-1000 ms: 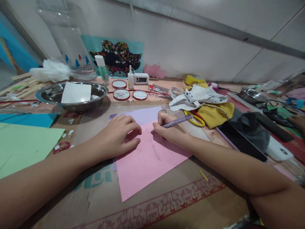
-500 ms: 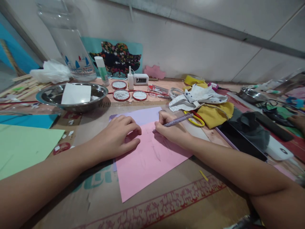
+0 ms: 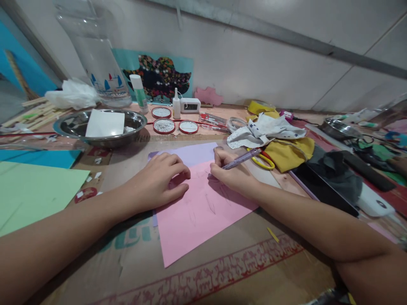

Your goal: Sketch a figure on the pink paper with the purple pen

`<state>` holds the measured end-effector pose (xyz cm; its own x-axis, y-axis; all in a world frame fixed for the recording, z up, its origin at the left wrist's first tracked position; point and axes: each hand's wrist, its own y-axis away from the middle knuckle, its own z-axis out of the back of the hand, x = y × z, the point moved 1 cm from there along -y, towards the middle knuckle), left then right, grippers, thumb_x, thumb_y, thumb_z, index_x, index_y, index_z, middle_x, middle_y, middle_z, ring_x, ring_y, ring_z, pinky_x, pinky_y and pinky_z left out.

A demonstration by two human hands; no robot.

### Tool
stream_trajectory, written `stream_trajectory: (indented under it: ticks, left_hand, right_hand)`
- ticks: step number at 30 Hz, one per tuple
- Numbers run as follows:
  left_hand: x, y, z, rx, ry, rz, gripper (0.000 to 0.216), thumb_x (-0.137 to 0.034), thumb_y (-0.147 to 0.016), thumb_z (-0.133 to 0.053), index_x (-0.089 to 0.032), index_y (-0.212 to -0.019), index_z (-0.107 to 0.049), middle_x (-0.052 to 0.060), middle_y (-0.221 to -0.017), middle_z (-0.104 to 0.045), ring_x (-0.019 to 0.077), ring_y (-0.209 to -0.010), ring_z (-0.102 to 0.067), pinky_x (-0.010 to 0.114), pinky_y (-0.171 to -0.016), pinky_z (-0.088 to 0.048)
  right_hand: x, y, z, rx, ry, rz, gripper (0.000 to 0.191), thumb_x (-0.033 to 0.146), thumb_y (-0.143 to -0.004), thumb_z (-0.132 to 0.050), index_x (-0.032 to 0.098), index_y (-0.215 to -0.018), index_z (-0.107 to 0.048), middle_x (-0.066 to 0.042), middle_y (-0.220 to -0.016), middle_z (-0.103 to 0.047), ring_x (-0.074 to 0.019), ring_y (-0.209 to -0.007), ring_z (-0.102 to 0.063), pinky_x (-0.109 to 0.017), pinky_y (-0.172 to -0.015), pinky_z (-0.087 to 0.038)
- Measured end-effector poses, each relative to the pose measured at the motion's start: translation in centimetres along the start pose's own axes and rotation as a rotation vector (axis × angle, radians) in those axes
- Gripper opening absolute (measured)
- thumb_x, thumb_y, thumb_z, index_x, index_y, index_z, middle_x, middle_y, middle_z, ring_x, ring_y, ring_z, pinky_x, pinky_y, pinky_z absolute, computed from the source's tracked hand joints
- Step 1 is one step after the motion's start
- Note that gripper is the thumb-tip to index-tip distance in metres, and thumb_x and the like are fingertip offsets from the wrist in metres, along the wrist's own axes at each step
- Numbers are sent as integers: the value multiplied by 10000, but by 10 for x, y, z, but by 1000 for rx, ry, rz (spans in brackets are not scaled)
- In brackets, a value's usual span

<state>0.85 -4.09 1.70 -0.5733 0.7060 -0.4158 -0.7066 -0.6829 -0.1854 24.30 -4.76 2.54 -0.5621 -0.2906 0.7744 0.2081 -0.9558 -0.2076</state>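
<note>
A pink sheet of paper lies on the cardboard-covered table, partly over a lilac sheet. My left hand rests on the pink sheet's upper left with fingers curled, pressing it down. My right hand is closed around a purple pen, its tip on the pink sheet near the top edge. Faint pen lines show on the pink paper between my hands.
Yellow-handled scissors lie just right of my right hand. A steel bowl holding white paper stands at back left, with red-rimmed lids, glue bottles and a small clock behind. Green paper lies left; cloths, a dark tablet and another person's hand are right.
My right hand and pen have shifted slightly along the top of the pink sheet. My left hand has stayed in place. The view has drifted a little.
</note>
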Motion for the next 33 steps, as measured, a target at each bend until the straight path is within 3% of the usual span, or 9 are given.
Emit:
stream_trajectory:
  ticks: [33]
  left_hand:
    - [2,-1,-1,12,2,17,291,-467,-936,-567,-237,-1033,-717,75,-1033,-639,286,-998,-560,436,-891,-404]
  right_hand:
    - [5,12,-5,177,-62,4,255,273,-799,-567,253,-639,-369,61,-568,-434,-115,-539,-408,-261,-524,-289]
